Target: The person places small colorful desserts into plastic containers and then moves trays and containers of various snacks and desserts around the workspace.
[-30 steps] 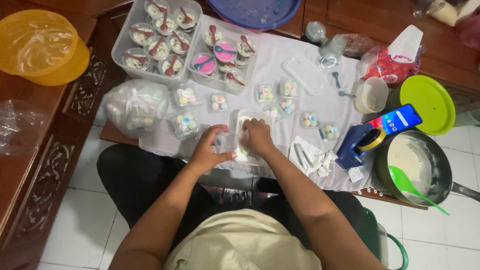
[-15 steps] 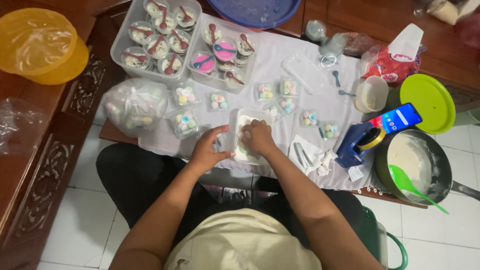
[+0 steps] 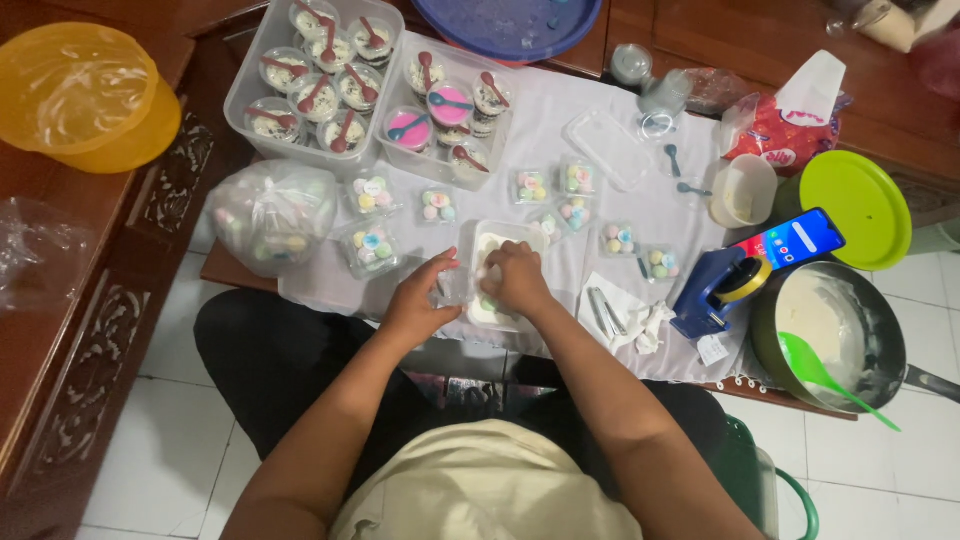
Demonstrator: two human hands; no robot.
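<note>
A shallow white tray lies on the white cloth near the table's front edge. My right hand reaches into this tray, fingers curled over small pastel sweets there. My left hand holds a small clear plastic bag against the tray's left side. Several small clear packets of coloured sweets lie scattered on the cloth around the tray.
Two clear bins of dessert cups with spoons stand at the back. A bulging bag sits at left. A blue tape dispenser, a phone, a green lid and a pan of white cream are at right.
My hands have stayed at the tray; the fingers have shifted only slightly.
</note>
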